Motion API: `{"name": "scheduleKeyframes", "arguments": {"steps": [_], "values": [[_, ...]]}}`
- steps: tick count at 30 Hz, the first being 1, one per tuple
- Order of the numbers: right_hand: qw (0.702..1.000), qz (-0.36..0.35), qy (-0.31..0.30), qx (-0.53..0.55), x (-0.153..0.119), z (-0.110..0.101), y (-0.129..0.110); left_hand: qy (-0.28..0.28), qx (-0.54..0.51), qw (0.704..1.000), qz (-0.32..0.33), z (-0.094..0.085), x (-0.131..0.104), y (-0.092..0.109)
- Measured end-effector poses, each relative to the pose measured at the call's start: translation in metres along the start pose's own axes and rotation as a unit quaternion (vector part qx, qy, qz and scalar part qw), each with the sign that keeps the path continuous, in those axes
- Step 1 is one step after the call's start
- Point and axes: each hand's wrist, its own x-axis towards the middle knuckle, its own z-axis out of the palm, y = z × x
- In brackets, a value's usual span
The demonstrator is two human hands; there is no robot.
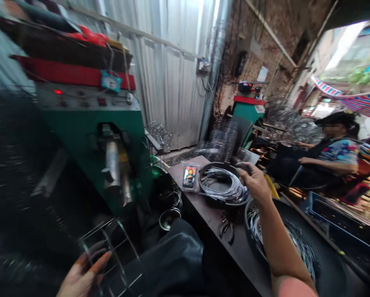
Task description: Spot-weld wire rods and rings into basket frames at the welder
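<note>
beside the coiled wires (233, 190), right hand (255, 181) curled, grip unclear; left hand (82, 272) grasps a wire frame (114, 255).

You are in a small metalworking workshop: near you stands a green machine (76, 128) with a lit red lamp (58, 92), while your desk (200, 210) carries looped wires (236, 192) in a round tray (209, 199) and pliers (227, 232). Beyond, you have piled wirework (225, 138), another green machine (245, 111), a corrugated metal wall (172, 95), rough brickwork (271, 45) and a seated person (336, 154)
</note>
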Motion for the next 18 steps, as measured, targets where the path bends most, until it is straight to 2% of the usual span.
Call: {"name": "scheduleKeyframes", "arguments": {"steps": [2, 5, 8, 11, 14, 16, 18], "values": [[0.986, -0.022, -0.154, -0.052, -0.001, 0.036, -0.012, -0.008, -0.016, 1.0, -0.006, -0.001, -0.006, 0.003], [0.927, -0.068, -0.36, -0.078, -0.011, 0.1, -0.025, -0.016, -0.035, 0.999, -0.009, -0.007, -0.016, 0.002], [0.858, -0.105, -0.494, -0.092, -0.034, 0.152, -0.032, -0.021, -0.049, 0.998, -0.02, -0.017, -0.022, -0.006], [0.802, -0.168, -0.552, -0.154, -0.055, 0.181, -0.034, -0.017, -0.063, 0.997, -0.034, -0.025, -0.023, -0.013], [0.756, -0.228, -0.593, -0.155, -0.064, 0.196, -0.034, -0.015, -0.083, 0.995, -0.046, -0.028, -0.022, -0.009], [0.752, -0.253, -0.592, -0.145, -0.063, 0.202, -0.033, -0.024, -0.101, 0.993, -0.052, -0.027, -0.021, 0.0], [0.774, -0.259, -0.558, -0.148, -0.058, 0.208, -0.031, -0.035, -0.116, 0.991, -0.052, -0.024, -0.018, 0.011]]}}
